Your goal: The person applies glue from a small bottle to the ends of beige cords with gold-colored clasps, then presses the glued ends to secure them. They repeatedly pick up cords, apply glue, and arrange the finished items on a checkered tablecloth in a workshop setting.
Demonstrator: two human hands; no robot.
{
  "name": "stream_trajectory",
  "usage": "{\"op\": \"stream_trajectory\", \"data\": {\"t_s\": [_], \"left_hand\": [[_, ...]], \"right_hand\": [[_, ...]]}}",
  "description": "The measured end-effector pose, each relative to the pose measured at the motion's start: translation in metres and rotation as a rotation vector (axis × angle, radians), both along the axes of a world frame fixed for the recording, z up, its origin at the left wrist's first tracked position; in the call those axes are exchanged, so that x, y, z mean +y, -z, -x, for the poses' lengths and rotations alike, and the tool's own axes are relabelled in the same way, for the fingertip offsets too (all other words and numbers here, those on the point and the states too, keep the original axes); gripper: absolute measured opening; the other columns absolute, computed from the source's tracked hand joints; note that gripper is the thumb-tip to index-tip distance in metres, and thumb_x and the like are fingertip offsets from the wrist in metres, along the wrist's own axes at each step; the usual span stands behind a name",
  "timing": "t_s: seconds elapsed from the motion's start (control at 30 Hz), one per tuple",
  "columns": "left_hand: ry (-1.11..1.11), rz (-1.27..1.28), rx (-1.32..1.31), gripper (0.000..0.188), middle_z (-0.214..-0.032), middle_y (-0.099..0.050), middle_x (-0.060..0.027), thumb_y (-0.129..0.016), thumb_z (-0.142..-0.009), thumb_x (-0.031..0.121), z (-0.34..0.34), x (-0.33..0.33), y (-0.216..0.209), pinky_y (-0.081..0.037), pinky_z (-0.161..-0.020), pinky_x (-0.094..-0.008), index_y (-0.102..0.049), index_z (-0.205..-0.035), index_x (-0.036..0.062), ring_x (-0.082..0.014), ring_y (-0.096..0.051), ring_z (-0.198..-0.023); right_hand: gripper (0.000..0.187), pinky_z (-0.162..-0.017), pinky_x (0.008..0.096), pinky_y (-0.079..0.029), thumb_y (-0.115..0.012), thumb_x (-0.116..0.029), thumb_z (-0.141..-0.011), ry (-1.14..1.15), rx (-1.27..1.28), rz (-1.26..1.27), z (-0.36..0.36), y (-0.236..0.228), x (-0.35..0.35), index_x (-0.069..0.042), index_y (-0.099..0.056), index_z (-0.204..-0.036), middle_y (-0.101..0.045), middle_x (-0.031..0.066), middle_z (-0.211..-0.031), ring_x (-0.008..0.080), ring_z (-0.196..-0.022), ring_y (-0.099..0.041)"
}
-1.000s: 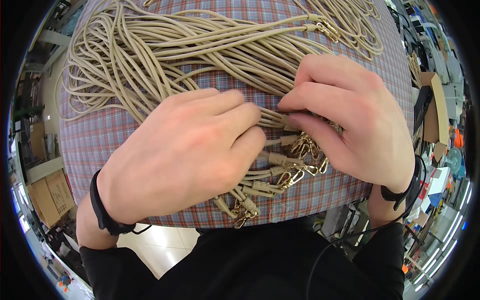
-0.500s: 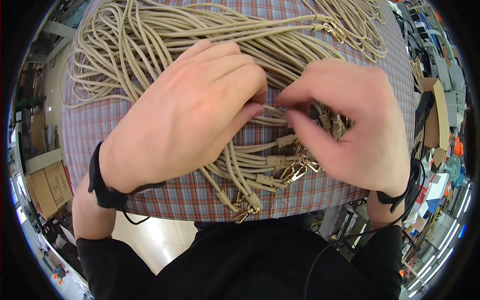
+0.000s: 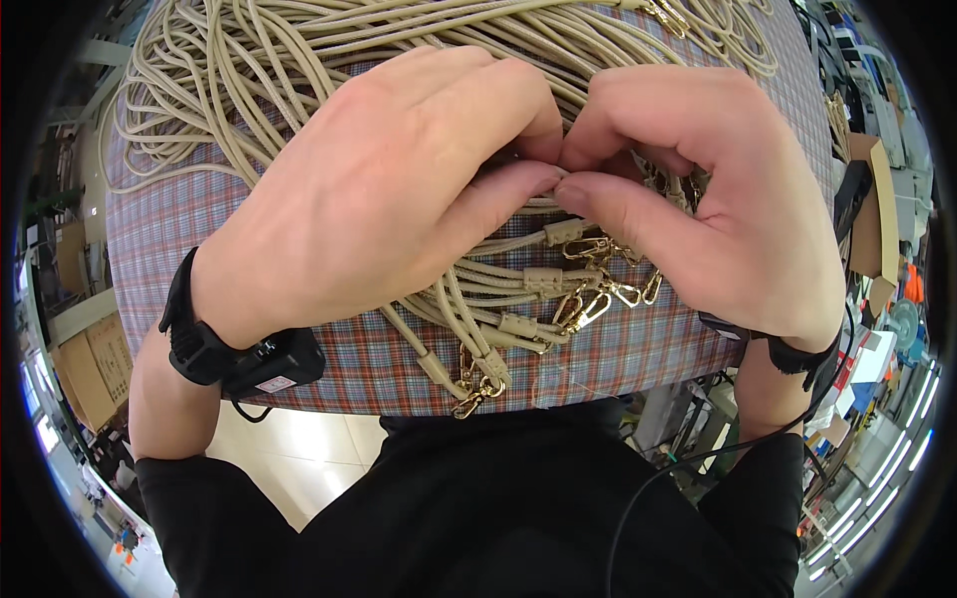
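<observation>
Cloth of your plain black shirt [image 3: 449, 488] filled the lower middle of the frame, crossed at lower right by a thin black cable [image 3: 638, 498], while pale glossy floor tiles [image 3: 289, 448] showed at lower left. You wore a black strap [image 3: 179, 319] with a small black box-shaped device [image 3: 274, 367] on the left wrist, and a black band [image 3: 797, 361] on the right. Round beige cords [image 3: 488, 282] with short beige end sleeves [image 3: 543, 281] and gold metal swivel clasps [image 3: 595, 309] lay in the centre of the frame, on a table covered in red-and-blue plaid fabric [image 3: 618, 374]. Over them, your left hand [image 3: 399, 179] and right hand [image 3: 738, 179] arched toward each other, fingers curled, thumb tips meeting or nearly so just right of centre; you could not tell whether a cord was pinched there, as your fingers hid it. Beyond, a large looped pile of beige cords [image 3: 229, 90] spread across the upper left and top, and another beige coil [image 3: 753, 50] lay at upper right. Off the table stood a brown cardboard box [image 3: 95, 374] at the left edge and an open tan carton [image 3: 875, 214] at the right.
</observation>
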State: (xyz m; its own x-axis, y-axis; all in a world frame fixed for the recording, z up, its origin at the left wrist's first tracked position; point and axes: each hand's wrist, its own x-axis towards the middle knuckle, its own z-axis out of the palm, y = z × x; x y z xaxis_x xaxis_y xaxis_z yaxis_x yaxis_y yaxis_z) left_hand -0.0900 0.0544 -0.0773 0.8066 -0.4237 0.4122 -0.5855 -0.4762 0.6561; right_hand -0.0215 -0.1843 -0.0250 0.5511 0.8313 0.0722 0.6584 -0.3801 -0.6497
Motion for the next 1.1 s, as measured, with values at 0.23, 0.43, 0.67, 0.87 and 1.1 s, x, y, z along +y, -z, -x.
{"op": "stream_trajectory", "data": {"t_s": [0.23, 0.43, 0.67, 0.87, 1.1], "left_hand": [[0.011, -0.074, 0.022, 0.025, -0.093, -0.063, -0.0143, -0.087, -0.083, 0.000, 0.000, 0.007, -0.007, -0.051, -0.071, -0.0416, -0.072, -0.103, -0.0016, -0.0336, -0.064, -0.080], [0.029, -0.149, 0.029, 0.028, -0.097, -0.057, -0.0156, -0.086, -0.080, -0.001, 0.002, 0.008, -0.005, -0.050, -0.078, -0.0446, -0.065, -0.099, -0.0021, -0.0382, -0.060, -0.092], [-0.003, -0.130, 0.024, 0.028, -0.099, -0.057, -0.0160, -0.082, -0.083, -0.004, 0.006, 0.002, -0.002, -0.049, -0.084, -0.0471, -0.060, -0.102, -0.0017, -0.0394, -0.058, -0.094], [0.010, -0.087, 0.091, 0.025, -0.099, -0.065, -0.0146, -0.078, -0.088, -0.007, 0.006, 0.004, -0.005, -0.054, -0.085, -0.0419, -0.064, -0.108, -0.0018, -0.0361, -0.065, -0.091], [0.007, 0.048, 0.169, 0.037, -0.104, -0.071, -0.0116, -0.078, -0.087, -0.010, 0.005, 0.002, -0.003, -0.058, -0.086, -0.0350, -0.064, -0.120, -0.0020, -0.0252, -0.071, -0.092]], "right_hand": [[0.007, -0.061, 0.0271, -0.039, -0.078, 0.000, -0.093, 0.079, 0.137, 0.104, -0.004, -0.019, -0.005, 0.002, -0.074, -0.098, -0.069, 0.0032, -0.081, 0.0090, -0.066, -0.053], [0.017, -0.066, 0.0375, -0.048, -0.082, 0.002, -0.082, -0.064, -0.116, -0.009, -0.002, 0.004, 0.001, 0.002, -0.072, -0.095, -0.062, 0.0096, -0.083, 0.0263, -0.075, -0.063], [0.018, -0.064, 0.0397, -0.044, -0.083, 0.005, -0.077, -0.105, -0.151, -0.020, 0.001, 0.012, 0.005, 0.002, -0.069, -0.087, -0.056, 0.0108, -0.078, 0.0278, -0.070, -0.060], [0.015, -0.066, 0.0358, -0.042, -0.079, 0.008, -0.082, -0.050, 0.031, 0.036, -0.003, -0.005, 0.005, 0.003, -0.066, -0.086, -0.056, 0.0088, -0.079, 0.0233, -0.071, -0.058], [0.017, -0.071, 0.0379, -0.045, -0.080, 0.008, -0.081, -0.034, -0.077, -0.001, -0.006, 0.004, 0.001, 0.004, -0.066, -0.090, -0.058, 0.0110, -0.083, 0.0270, -0.077, -0.061]]}}
